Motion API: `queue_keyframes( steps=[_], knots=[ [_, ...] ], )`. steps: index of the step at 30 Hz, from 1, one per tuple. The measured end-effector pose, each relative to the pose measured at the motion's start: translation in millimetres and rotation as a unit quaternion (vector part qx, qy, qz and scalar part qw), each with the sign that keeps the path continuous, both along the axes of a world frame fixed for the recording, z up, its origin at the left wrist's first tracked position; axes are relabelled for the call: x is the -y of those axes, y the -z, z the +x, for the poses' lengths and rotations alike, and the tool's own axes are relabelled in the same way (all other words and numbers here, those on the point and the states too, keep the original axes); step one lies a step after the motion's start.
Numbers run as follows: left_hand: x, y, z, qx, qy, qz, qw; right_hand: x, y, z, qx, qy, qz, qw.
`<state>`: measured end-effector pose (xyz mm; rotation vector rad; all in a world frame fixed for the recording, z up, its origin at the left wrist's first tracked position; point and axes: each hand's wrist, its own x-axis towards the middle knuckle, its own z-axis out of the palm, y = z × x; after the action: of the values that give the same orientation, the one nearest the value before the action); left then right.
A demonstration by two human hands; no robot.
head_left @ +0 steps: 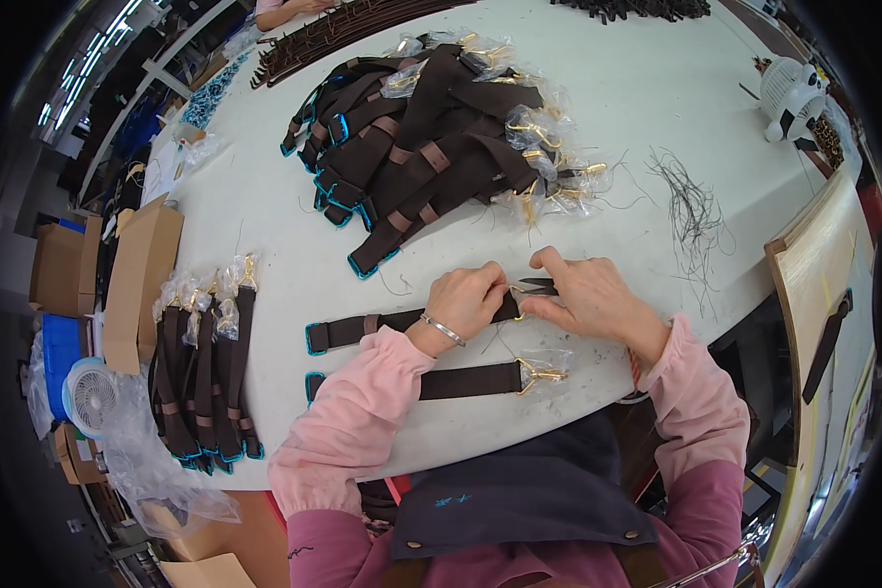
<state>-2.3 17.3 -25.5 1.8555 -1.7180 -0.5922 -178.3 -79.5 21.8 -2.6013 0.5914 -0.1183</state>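
My left hand (pixel 464 302) is closed on the end of a dark brown strap (pixel 341 333), beside its gold-coloured hook. A blue-wrapped buckle (pixel 317 339) is at the strap's other end. My right hand (pixel 594 298) is closed on small dark thread snips (pixel 536 285), whose blades point left to the strap's hook end, close to my left fingers. The hook is partly hidden by my fingers. Nearer me lies a second brown strap (pixel 472 380), partly under my left forearm, with a gold hook (pixel 547 374) in clear plastic.
A large pile of similar straps (pixel 451 137) lies beyond my hands. At the left table edge hangs a strap bundle (pixel 204 382). Loose cut threads (pixel 694 211) lie at right, near a white fan (pixel 792 93). Cardboard boxes (pixel 139 279) stand left; another person's hand (pixel 294 10) shows far off.
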Motion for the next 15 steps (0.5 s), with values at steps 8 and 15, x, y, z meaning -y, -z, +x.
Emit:
queue_keyframes(
  steps=[8, 15],
  knots=[
    [5.6, 1.9, 11.9, -0.181, -0.053, 0.075, 0.979, -8.8, 1.2, 14.9, 0.094, -0.161, -0.074, 0.98],
    [4.4, 1.8, 12.9, -0.188, -0.044, 0.061, 0.979, 11.5, -11.8, 8.8, -0.072, -0.166, -0.01, 0.984]
  ],
)
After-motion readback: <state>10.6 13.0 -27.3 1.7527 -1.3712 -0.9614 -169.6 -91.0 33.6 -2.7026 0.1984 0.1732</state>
